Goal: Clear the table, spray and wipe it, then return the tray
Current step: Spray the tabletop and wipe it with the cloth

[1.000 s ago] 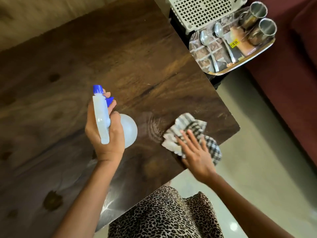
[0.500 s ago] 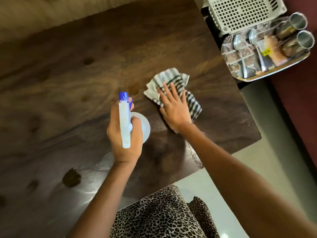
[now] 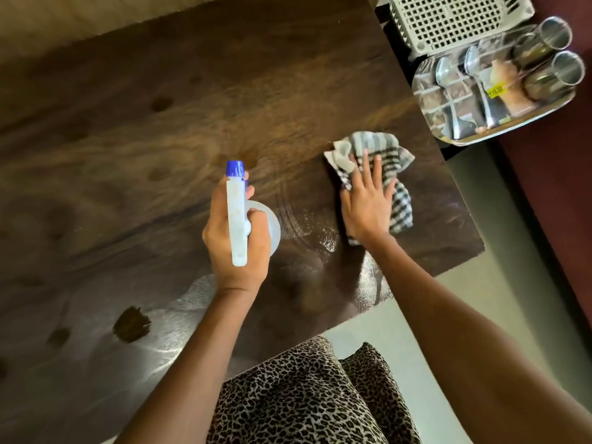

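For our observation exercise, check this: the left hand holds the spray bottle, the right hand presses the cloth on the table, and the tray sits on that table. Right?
Not quite. The head view shows the tray off the table, beside the white basket past its corner. The rest is right.

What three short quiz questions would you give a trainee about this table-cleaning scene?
1. True or false: the left hand grips the spray bottle.
2. What lies under the flat right hand? A) a sponge B) a striped cloth C) a plate
3. Fill in: the tray holds two spoons and two metal ____.

Key: 1 true; 2 B; 3 cups.
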The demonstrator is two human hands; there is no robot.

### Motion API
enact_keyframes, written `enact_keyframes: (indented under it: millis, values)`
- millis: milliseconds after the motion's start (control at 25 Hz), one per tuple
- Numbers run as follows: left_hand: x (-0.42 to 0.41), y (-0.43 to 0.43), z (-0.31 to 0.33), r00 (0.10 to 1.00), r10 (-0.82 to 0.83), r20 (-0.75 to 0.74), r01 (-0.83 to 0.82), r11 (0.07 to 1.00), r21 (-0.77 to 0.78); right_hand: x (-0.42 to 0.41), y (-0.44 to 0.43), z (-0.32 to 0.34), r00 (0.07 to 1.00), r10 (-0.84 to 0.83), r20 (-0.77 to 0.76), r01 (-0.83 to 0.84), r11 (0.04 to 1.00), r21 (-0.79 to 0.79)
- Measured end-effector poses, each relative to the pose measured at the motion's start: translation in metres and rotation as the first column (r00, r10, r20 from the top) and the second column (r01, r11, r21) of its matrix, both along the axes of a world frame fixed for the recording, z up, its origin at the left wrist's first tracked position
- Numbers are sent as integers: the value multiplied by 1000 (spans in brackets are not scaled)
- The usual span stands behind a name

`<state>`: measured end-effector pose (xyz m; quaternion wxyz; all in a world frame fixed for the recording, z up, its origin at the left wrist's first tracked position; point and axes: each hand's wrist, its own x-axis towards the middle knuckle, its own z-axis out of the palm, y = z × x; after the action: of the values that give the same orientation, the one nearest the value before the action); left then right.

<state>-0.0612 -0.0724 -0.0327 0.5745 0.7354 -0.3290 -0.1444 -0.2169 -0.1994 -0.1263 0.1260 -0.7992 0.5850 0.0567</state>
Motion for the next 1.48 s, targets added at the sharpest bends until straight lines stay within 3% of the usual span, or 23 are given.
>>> enact_keyframes:
  millis: [120, 280, 360, 440, 520, 600, 720, 840, 960, 1080, 1240, 1480]
  values:
    - [0, 2, 2, 999, -14, -31, 16, 999, 51, 13, 49, -4, 975, 221, 18, -221, 975, -18]
    - [1, 6, 5, 999, -35, -20, 36, 997, 64, -60, 125, -1, 904, 426, 40, -428, 903, 29]
    - [0, 4, 6, 999, -34, -21, 36, 997, 69, -110, 107, 1, 948, 313, 54, -315, 948, 49]
    - [-1, 3, 6, 999, -33, -30, 35, 997, 75, -140, 66, 3, 1000, 17, 26, -19, 998, 60]
    - [-1, 5, 5, 999, -29, -36, 32, 996, 80, -144, 18, 3, 962, -271, -2, 271, 962, 36]
    - [0, 7, 4, 999, -25, -43, 29, 996, 85, -118, -26, 4, 932, -363, 4, 363, 932, 6]
    - [-1, 6, 5, 998, -2, -63, 6, 997, 71, -56, -66, 4, 971, -238, 18, 237, 971, 6]
    - [-3, 2, 5, 997, 27, -74, -22, 997, 72, -14, -55, 2, 1000, 9, 8, -9, 1000, -4]
    - [-4, 5, 5, 995, 36, -94, -28, 996, 88, -27, 3, 2, 963, 271, 3, -271, 963, 8]
    - [-7, 4, 10, 996, 42, -72, -33, 993, 113, -64, 60, 13, 925, 371, 86, -380, 917, 124]
    - [-5, 13, 17, 999, 11, -42, -7, 996, 92, -87, 101, 42, 921, 96, 377, -238, 906, 351]
    - [-20, 72, 45, 998, -43, -45, 53, 969, 243, -105, 117, 67, 842, -229, 488, 70, 944, 321]
